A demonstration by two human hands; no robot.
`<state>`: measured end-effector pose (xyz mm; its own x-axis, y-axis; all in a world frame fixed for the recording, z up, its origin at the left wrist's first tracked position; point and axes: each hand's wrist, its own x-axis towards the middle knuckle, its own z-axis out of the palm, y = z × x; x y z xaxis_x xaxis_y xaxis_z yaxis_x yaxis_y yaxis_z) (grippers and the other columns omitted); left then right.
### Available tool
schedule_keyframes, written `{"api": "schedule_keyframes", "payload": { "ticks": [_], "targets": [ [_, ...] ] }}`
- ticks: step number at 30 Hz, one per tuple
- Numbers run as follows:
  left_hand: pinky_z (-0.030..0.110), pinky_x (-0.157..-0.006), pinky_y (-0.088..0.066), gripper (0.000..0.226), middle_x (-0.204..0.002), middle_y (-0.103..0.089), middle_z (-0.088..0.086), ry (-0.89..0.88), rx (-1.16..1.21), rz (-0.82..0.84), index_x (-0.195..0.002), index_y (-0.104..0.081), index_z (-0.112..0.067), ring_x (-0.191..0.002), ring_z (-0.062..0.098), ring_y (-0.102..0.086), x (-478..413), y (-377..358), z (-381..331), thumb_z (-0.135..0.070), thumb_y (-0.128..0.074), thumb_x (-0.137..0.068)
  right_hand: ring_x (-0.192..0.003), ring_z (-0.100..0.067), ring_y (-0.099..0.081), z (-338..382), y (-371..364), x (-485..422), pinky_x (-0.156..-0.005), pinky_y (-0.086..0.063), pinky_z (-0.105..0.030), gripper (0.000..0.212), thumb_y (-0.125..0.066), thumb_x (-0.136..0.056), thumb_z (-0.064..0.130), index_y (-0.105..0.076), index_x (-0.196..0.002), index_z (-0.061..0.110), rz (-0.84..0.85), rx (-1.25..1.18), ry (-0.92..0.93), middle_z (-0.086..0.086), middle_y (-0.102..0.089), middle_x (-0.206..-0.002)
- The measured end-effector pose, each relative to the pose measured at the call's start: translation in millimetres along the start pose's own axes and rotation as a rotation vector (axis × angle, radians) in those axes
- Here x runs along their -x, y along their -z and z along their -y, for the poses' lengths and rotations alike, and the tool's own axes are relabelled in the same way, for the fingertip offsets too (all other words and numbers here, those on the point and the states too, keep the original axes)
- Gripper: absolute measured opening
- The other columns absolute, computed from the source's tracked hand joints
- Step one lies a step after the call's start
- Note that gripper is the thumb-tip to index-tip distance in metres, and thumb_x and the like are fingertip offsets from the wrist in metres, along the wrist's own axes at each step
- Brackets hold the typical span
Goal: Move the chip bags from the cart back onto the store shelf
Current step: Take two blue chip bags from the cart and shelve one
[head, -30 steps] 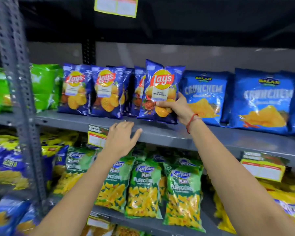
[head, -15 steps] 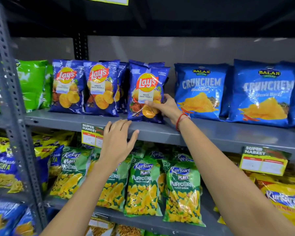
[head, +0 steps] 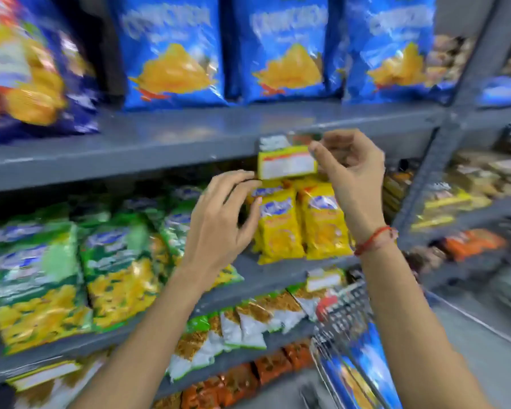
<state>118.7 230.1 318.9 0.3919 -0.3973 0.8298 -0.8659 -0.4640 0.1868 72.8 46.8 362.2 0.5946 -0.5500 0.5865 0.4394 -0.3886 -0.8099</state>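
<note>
A dark blue Lay's chip bag (head: 27,72) stands on the grey shelf (head: 165,140) at the far left, blurred. Three bright blue Crunchem bags (head: 171,51) stand to its right. Both hands hang in the air in front of the shelf edge with nothing in them. My left hand (head: 219,222) has loosely curled, spread fingers. My right hand (head: 348,169), with a red thread on the wrist, sits in front of a yellow price tag (head: 286,163). At the bottom right, blue chip bags (head: 363,370) lie inside the wire cart (head: 340,314).
Green and yellow puffcorn bags (head: 112,267) fill the shelf below on the left, yellow bags (head: 301,225) to their right. Lower shelves hold white and orange packets. A grey upright post (head: 443,137) divides this rack from another at the right. The floor shows at bottom right.
My right hand has let go of the Lay's bag, which stays on the shelf. Both hands have pulled back and the view has swung right and down, bringing the cart into sight.
</note>
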Motion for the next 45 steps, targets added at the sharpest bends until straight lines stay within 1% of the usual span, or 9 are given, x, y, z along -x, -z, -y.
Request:
{"api": "schedule_keyframes", "payload": {
  "ticks": [9, 16, 21, 24, 27, 31, 35, 39, 45],
  "targets": [
    [0.033, -0.09, -0.036, 0.036, -0.101, -0.065, 0.021, -0.113, 0.414, 0.529, -0.104, -0.063, 0.001, -0.099, 0.025, -0.052, 46, -187, -99, -0.028, -0.046, -0.09, -0.055, 0.011, -0.053, -144, 188, 116, -0.06, -0.043, -0.009, 0.009, -0.071, -0.08, 0.01, -0.064, -0.083, 0.013, -0.316, 0.438, -0.462, 0.003, -0.062, -0.069],
    [0.035, -0.09, -0.035, 0.061, -0.108, -0.061, 0.024, 0.055, 0.478, 1.126, -0.113, -0.058, 0.002, -0.103, 0.038, -0.057, 136, -313, -121, -0.046, -0.035, -0.084, -0.073, -0.013, -0.057, -256, 258, 219, -0.064, -0.045, -0.022, 0.03, -0.076, -0.077, 0.012, -0.063, -0.099, -0.004, -0.363, 0.456, -1.039, -0.012, -0.06, -0.083],
    [0.037, -0.101, -0.031, 0.058, -0.137, -0.039, 0.024, 0.244, 0.325, 1.51, -0.135, -0.039, -0.002, -0.125, 0.037, -0.039, 182, -390, -110, -0.033, -0.059, -0.09, -0.092, -0.022, -0.054, -327, 261, 284, -0.075, -0.045, -0.032, 0.064, -0.078, -0.074, 0.035, -0.049, -0.124, 0.006, -0.251, 0.304, -1.504, -0.01, -0.056, -0.105],
    [0.044, -0.108, -0.03, 0.082, -0.15, -0.022, 0.022, 0.333, 0.195, 1.69, -0.143, -0.024, -0.008, -0.133, 0.037, -0.029, 198, -433, -97, -0.041, -0.067, -0.082, -0.114, -0.041, -0.054, -357, 257, 303, -0.089, -0.048, -0.05, 0.068, -0.072, -0.081, 0.034, -0.043, -0.13, -0.002, -0.269, 0.192, -1.667, -0.03, -0.054, -0.122],
    [0.05, -0.112, -0.021, 0.115, -0.156, -0.004, 0.018, 0.386, 0.098, 1.834, -0.148, -0.003, -0.012, -0.141, 0.035, -0.012, 214, -467, -84, -0.052, -0.075, -0.068, -0.116, -0.053, -0.046, -382, 254, 312, -0.09, -0.043, -0.057, 0.057, -0.069, -0.083, 0.031, -0.05, -0.117, -0.01, -0.314, 0.128, -1.699, -0.036, -0.052, -0.117],
    [0.045, -0.111, -0.024, 0.124, -0.156, -0.006, 0.017, 0.431, 0.054, 1.928, -0.147, 0.008, -0.009, -0.14, 0.035, -0.016, 230, -493, -82, -0.049, -0.078, -0.066, -0.131, -0.037, -0.042, -411, 248, 314, -0.089, -0.042, -0.043, 0.087, -0.069, -0.082, 0.038, -0.023, -0.144, -0.001, -0.406, 0.033, -1.677, -0.02, -0.034, -0.149],
    [0.042, -0.104, -0.04, 0.117, -0.147, -0.038, 0.005, 0.569, 0.116, 2.028, -0.142, -0.026, -0.017, -0.126, 0.025, -0.044, 257, -511, -67, -0.061, -0.083, -0.051, -0.137, -0.032, -0.037, -434, 248, 320, -0.103, -0.038, -0.039, 0.087, -0.069, -0.083, 0.033, -0.019, -0.147, 0.001, -0.531, -0.032, -1.664, -0.014, -0.03, -0.153],
    [0.029, -0.083, -0.046, 0.046, -0.116, -0.056, -0.001, 0.734, 0.246, 2.143, -0.126, -0.05, -0.012, -0.1, 0.02, -0.054, 270, -502, -78, -0.02, -0.068, -0.084, -0.137, -0.029, -0.038, -439, 246, 322, -0.104, -0.036, -0.034, 0.082, -0.068, -0.085, 0.025, -0.02, -0.146, -0.001, -0.621, -0.089, -1.641, -0.014, -0.035, -0.15],
    [0.039, -0.094, -0.047, 0.094, -0.116, -0.061, 0.003, 0.901, 0.311, 1.961, -0.12, -0.05, -0.007, -0.103, 0.025, -0.059, 267, -508, -66, -0.051, -0.089, -0.046, -0.121, -0.029, -0.055, -433, 246, 309, -0.089, -0.048, -0.035, 0.094, -0.078, -0.068, 0.047, -0.038, -0.141, 0.002, -0.7, -0.138, -1.577, -0.011, -0.05, -0.14]
  ]
}}
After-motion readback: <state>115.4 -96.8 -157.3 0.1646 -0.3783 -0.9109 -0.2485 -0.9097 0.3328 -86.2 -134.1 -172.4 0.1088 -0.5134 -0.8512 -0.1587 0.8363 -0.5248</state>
